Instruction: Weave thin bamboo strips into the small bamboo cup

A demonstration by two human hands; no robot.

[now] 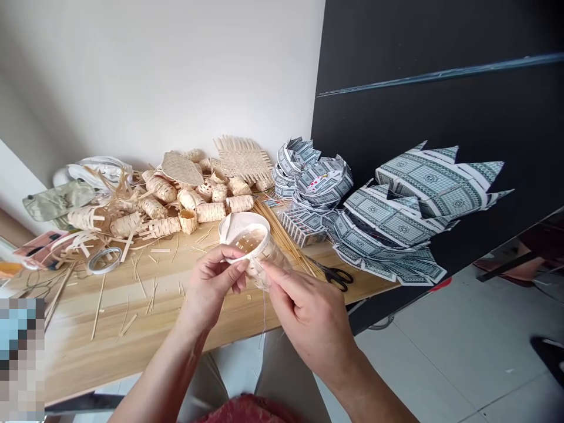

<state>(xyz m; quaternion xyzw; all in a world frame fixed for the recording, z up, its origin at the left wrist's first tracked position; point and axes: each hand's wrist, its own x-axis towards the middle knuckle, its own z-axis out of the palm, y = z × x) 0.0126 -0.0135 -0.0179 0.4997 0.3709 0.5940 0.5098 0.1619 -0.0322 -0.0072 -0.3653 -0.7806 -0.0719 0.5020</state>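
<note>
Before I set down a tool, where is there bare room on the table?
The wooden table is barest near left, between loose splints and the front edge, beside the left forearm. A small gap lies right of the scissors. Crowded: back left, with woven baskets; right, with playing-card bowls.

One woven basket point(277, 255) is in the fingers point(286, 279); left of them lies one tape roll point(104, 270), right of them one pair of scissors point(326, 271). Beyond them leans one fringed mat point(244, 160), while woven pieces point(210, 212) beyond-left and card pieces point(400, 223) to the right overlap too much to count.
</note>
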